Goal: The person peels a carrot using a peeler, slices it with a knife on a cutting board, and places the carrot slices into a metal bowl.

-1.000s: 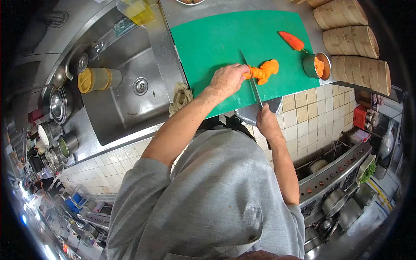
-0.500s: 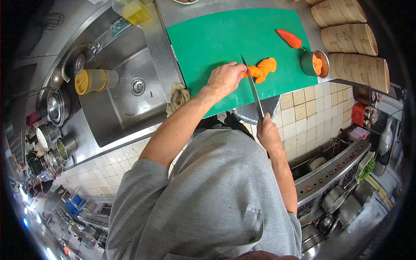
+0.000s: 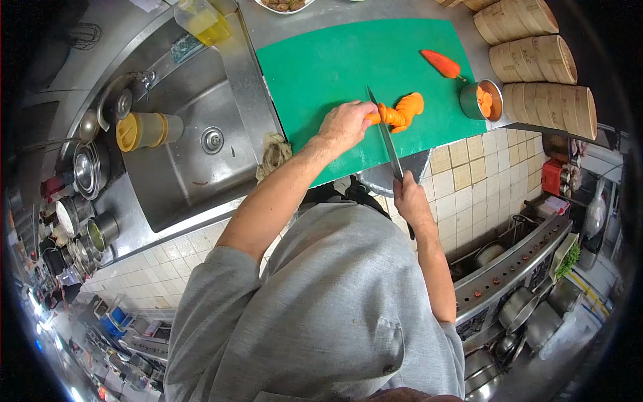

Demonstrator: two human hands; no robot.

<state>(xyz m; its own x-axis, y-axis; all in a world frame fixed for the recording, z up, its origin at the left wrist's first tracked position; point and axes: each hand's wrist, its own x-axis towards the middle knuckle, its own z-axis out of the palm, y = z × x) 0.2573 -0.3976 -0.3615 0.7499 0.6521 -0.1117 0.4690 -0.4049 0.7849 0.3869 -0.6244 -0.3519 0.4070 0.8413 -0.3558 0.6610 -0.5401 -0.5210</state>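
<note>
On the green cutting board (image 3: 335, 60), my left hand (image 3: 347, 125) grips the uncut end of a carrot (image 3: 372, 118), fingertips close beside the blade. My right hand (image 3: 413, 203) is closed around the handle of a long kitchen knife (image 3: 389, 142). The blade crosses the carrot and points away from me. To its right, round carrot slices (image 3: 407, 109) lie overlapping in a curved row. A whole red pepper (image 3: 441, 63) rests farther back on the board. Near the board's right edge stands a metal cup (image 3: 471, 102) with orange pieces inside.
A steel sink (image 3: 187, 161) is on the left, with a yellow-lidded container (image 3: 140, 130) in it. A crumpled cloth (image 3: 274, 155) lies between sink and board. Bamboo steamers (image 3: 549, 110) are stacked at the right. A stove front (image 3: 516, 268) stands lower right.
The view has shifted slightly. The knife has moved a little against the carrot, and more of the carrot end shows beside my left fingertips. Both hands keep their grips.
</note>
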